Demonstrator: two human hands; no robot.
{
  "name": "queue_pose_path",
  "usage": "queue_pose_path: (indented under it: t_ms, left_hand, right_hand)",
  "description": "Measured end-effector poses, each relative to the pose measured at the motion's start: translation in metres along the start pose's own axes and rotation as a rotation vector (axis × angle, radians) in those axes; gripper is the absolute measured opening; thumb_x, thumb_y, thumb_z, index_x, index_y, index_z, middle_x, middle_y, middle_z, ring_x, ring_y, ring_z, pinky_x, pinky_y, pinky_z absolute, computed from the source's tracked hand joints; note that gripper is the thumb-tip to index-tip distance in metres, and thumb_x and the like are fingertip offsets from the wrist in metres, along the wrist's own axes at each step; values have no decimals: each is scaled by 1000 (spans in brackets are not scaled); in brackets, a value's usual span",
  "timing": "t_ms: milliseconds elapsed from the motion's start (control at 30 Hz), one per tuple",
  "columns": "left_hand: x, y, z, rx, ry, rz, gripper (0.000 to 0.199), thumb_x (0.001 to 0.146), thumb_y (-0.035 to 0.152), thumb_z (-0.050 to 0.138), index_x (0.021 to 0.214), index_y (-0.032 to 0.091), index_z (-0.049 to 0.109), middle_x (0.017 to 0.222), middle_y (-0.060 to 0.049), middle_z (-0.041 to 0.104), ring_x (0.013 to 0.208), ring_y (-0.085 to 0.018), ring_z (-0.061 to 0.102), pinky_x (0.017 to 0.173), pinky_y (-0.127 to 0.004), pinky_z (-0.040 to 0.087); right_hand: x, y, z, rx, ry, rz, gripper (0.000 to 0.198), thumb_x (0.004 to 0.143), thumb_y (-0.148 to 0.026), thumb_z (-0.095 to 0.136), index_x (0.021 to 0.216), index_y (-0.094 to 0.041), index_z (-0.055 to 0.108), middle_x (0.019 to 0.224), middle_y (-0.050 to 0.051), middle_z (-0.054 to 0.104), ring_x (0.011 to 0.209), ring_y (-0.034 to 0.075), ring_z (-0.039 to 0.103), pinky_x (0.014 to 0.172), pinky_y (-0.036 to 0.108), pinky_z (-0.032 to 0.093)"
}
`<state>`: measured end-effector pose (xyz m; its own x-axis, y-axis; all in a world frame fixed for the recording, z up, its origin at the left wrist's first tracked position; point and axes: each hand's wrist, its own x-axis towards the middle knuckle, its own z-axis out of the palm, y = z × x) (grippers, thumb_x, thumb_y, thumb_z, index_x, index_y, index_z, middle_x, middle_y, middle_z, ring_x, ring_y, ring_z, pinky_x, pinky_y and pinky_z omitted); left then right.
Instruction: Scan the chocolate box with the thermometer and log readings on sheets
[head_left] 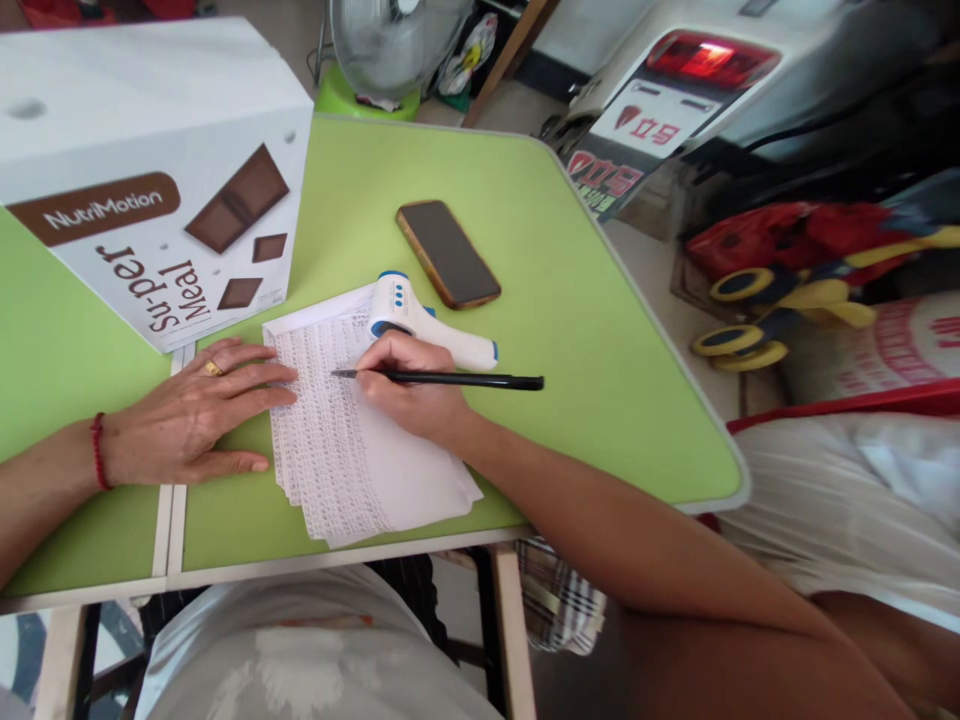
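My right hand [409,388] is closed around a black pen [480,380], its tip touching a stack of paper sheets [330,440]. Rows of small handwriting cover the left part of the top sheet; its lower right is blank. My left hand [214,405], wearing a gold ring and a red string bracelet, lies flat with fingers spread. Those fingertips rest on the sheets' left edge. Just beyond my right hand lies a white and blue infrared thermometer [427,325], partly over the sheets. A dark-screened phone [450,250] in a brown case lies farther back.
A large white NutriMotion box [157,110] stands on the green folding table [570,300] at the back left. Behind the table are a fan [382,40] and a white scooter [720,60] with a red tail light. White fabric [840,490] lies by the right edge.
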<state>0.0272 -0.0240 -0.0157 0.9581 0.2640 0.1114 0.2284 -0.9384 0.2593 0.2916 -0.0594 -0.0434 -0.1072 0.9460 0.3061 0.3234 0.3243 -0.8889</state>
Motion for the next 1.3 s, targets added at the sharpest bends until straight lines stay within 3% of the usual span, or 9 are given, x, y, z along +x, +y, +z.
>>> queue_pose_path:
  t_ms: [1300]
  left_hand:
    - [0, -1, 0, 6, -5, -5, 52, 98, 49, 49, 134, 11, 46, 145, -17, 47, 140, -36, 34, 114, -57, 29]
  right_hand:
    - [0, 1, -1, -20, -9, 0, 8, 69, -17, 55, 63, -21, 52, 55, -5, 52, 51, 9, 42, 49, 25, 36]
